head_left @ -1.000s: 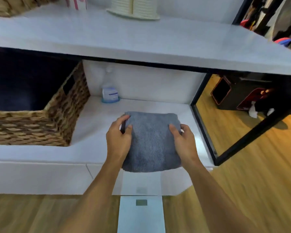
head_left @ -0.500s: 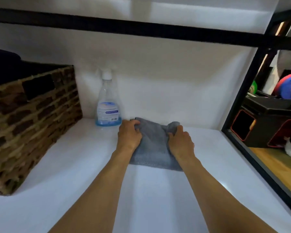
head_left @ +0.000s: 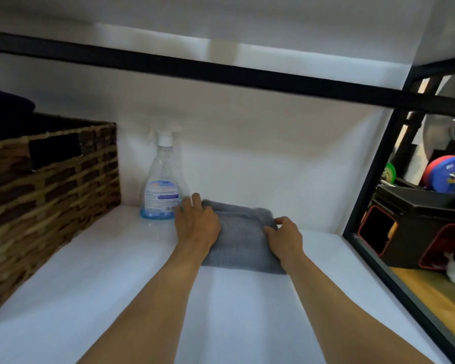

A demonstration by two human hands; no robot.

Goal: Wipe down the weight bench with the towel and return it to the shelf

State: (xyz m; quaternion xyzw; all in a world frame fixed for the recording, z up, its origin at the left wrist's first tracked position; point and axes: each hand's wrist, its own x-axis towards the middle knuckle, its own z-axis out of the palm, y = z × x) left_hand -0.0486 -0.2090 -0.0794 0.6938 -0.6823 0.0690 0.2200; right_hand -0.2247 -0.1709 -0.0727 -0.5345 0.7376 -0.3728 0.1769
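Observation:
A folded grey towel (head_left: pixel 243 240) lies flat on the white lower shelf (head_left: pixel 116 271), close to the back wall. My left hand (head_left: pixel 196 224) covers its left edge, fingers stretched toward the wall and still around the fabric. My right hand (head_left: pixel 284 239) grips the right edge, with thumb and fingertips pinching the fold. Both forearms reach in from the front of the shelf.
A clear spray bottle (head_left: pixel 160 190) stands just left of my left hand, almost touching it. A woven basket (head_left: pixel 50 185) fills the shelf's left side. A black frame bar (head_left: pixel 221 72) runs overhead and a post (head_left: pixel 365 185) stands at right. Beyond it are black padded gear (head_left: pixel 415 206) and weight plates (head_left: pixel 441 177).
The towel went from the shelf's front edge to the back, beside the bottle. My view dropped under the upper shelf. Since half a second ago, my left fingers have flattened out.

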